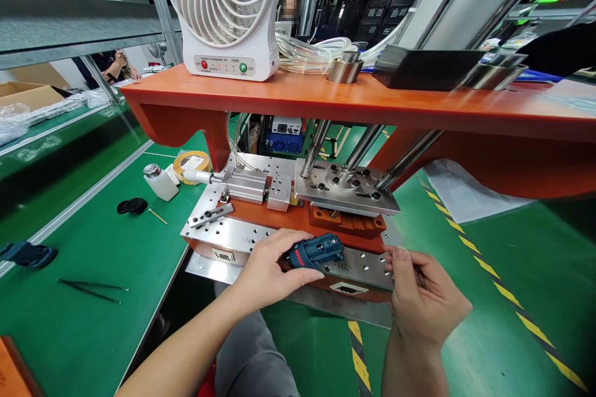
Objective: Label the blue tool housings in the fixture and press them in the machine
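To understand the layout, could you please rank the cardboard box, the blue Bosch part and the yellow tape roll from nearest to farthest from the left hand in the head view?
1. Blue Bosch part: held in the left hand.
2. Yellow tape roll: on the green surface, ahead and to the left.
3. Cardboard box: far left, in the background.

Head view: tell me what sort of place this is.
Probably a factory assembly workshop: the signs are an orange press-like machine, yellow-and-black striped tape, and a blue BOSCH-marked part in the left hand.
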Available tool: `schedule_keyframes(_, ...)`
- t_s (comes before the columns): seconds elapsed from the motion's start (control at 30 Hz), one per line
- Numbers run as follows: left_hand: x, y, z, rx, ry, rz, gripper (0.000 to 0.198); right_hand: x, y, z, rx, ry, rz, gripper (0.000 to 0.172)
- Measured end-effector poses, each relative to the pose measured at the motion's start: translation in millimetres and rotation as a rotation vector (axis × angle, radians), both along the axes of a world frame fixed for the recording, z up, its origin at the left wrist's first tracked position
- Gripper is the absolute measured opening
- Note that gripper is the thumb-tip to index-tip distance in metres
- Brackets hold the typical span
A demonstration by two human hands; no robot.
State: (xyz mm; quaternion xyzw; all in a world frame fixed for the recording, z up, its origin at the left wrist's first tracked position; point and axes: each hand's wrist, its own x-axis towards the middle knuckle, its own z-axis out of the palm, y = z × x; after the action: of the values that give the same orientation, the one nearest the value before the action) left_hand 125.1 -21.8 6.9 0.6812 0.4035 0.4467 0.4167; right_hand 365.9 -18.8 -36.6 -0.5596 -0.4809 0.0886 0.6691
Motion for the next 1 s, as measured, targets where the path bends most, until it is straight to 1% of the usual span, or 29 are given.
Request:
schedule_keyframes(0.7,1.2,-1.6,-0.3,0.014,0.006,0.013,0.05,-0.6,-1.1,1.7,0.028,-0.035,0.011,0.02)
schedule_keyframes(0.87,1.2,-1.6,2.3,-0.008,0.026,0.019,0.048,-1.0,-1.3,1.9,0.02,-0.037,0.0,0.021)
schedule_keyframes(1.0,1.1,-1.9,3.2,0.008,0.038,0.025,0.048,0.0,-0.3,1.2,0.032,-0.038,0.009,0.021)
